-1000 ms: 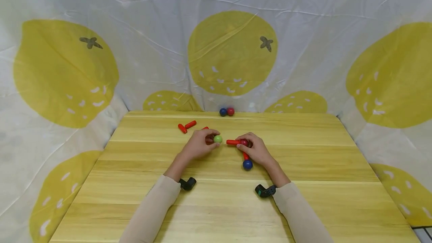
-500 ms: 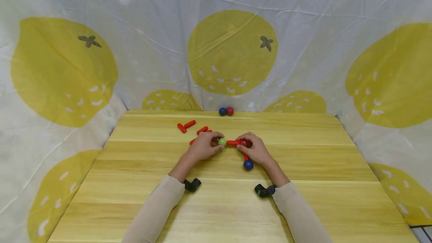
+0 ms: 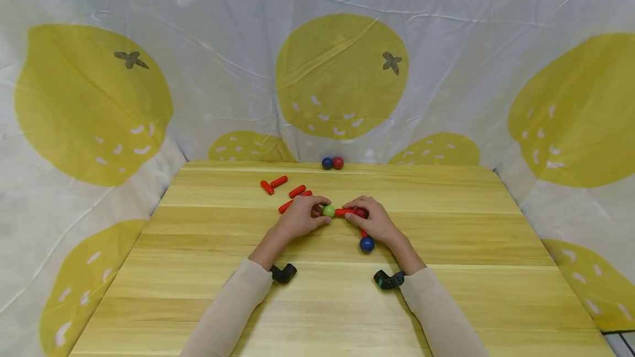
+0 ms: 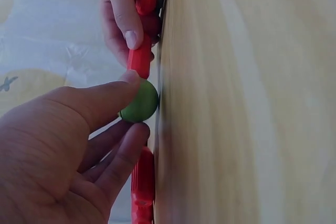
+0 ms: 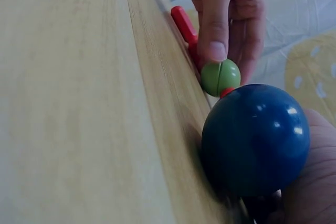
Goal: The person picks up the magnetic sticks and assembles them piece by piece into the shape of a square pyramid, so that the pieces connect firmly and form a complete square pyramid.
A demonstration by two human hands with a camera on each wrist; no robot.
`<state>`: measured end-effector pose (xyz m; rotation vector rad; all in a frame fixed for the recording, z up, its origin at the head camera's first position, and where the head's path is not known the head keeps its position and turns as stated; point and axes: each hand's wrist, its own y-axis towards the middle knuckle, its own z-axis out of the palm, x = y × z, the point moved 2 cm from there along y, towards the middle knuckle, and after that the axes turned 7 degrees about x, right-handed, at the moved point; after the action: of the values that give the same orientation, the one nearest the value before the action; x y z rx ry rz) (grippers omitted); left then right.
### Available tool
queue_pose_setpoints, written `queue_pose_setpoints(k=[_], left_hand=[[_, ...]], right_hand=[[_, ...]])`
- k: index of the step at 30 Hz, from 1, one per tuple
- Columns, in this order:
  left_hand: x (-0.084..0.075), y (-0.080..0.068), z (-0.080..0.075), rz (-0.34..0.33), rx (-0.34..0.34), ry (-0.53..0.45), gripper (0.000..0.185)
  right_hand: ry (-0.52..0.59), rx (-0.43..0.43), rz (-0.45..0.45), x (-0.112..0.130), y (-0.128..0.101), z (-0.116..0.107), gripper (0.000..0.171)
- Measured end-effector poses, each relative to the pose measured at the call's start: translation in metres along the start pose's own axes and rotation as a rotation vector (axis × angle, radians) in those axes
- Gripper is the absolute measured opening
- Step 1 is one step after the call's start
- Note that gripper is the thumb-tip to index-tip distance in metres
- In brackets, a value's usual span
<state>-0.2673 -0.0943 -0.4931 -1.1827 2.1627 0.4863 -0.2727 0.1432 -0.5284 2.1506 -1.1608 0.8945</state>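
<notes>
Surface: wooden table (image 3: 446,291), lemon-print cloth behind.
Left hand (image 3: 300,217): fingers pinch green ball (image 3: 328,211), mid-table.
Right hand (image 3: 373,220): fingers curled on red rod (image 3: 344,212) touching ball.
Blue ball (image 3: 366,244): beside right hand.

The head view looks forward and down from well above the worktop (image 3: 446,291), taking in the green ball (image 3: 328,211) at mid-scene. Both wrist views sit close at worktop level, facing that green ball (image 4: 140,101) (image 5: 220,77) from opposite sides.
</notes>
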Motion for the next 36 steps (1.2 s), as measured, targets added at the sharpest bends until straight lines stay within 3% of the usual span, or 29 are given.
queue_pose_setpoints(k=[8, 17, 22, 28, 36], left_hand=[[0.013, -0.013, -0.02, 0.0, -0.086, -0.001, 0.032], [0.04, -0.032, -0.044, -0.093, -0.223, 0.11, 0.027], [0.046, -0.034, -0.048, -0.102, -0.197, 0.146, 0.03], [0.049, -0.035, -0.046, -0.095, -0.143, 0.194, 0.02], [0.052, -0.038, -0.045, -0.076, -0.155, 0.216, 0.024]], right_hand=[[0.027, -0.014, 0.052, 0.001, -0.004, -0.004, 0.023], [0.099, -0.042, 0.087, -0.003, -0.011, -0.012, 0.025], [0.101, -0.03, 0.077, -0.004, -0.012, -0.013, 0.028], [0.119, -0.017, 0.086, -0.004, -0.013, -0.01, 0.028], [0.14, -0.025, 0.077, -0.005, -0.012, -0.009, 0.029]])
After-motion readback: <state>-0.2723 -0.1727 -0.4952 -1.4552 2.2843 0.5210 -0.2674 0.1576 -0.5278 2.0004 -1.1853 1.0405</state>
